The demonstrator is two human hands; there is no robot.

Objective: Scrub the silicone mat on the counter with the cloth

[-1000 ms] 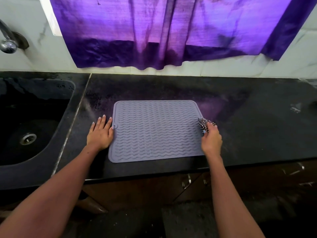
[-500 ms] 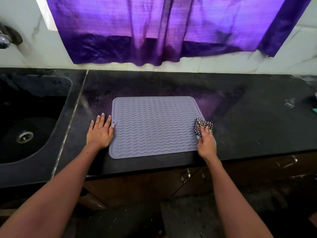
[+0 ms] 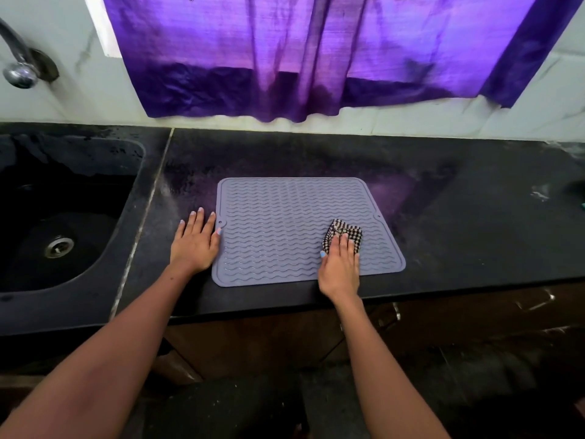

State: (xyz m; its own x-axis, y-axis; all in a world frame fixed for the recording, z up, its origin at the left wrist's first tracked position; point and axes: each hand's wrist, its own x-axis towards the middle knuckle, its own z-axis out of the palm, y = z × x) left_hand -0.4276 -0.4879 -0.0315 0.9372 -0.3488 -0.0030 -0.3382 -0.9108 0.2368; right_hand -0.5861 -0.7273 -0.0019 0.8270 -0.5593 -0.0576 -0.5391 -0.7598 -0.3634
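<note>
A grey silicone mat (image 3: 285, 229) with wavy ribs lies flat on the black counter (image 3: 459, 223). A bunched black-and-white checked cloth (image 3: 346, 231) sits on the mat's right part. My right hand (image 3: 340, 267) holds the cloth down on the mat, fingers over its top and thumb at its left side. My left hand (image 3: 194, 245) lies flat on the counter at the mat's left edge, fingers straight, with the thumb touching the mat's rim.
A dark sink (image 3: 19, 274) with a metal drain (image 3: 58, 247) is set into the counter on the left, a tap (image 3: 19, 58) above it. A purple curtain (image 3: 300, 52) hangs over the back wall. Cabinet fronts (image 3: 474, 315) sit below the counter edge.
My right hand has moved the cloth from the mat's right edge leftward onto the mat. My left hand has stayed at the mat's left edge.
</note>
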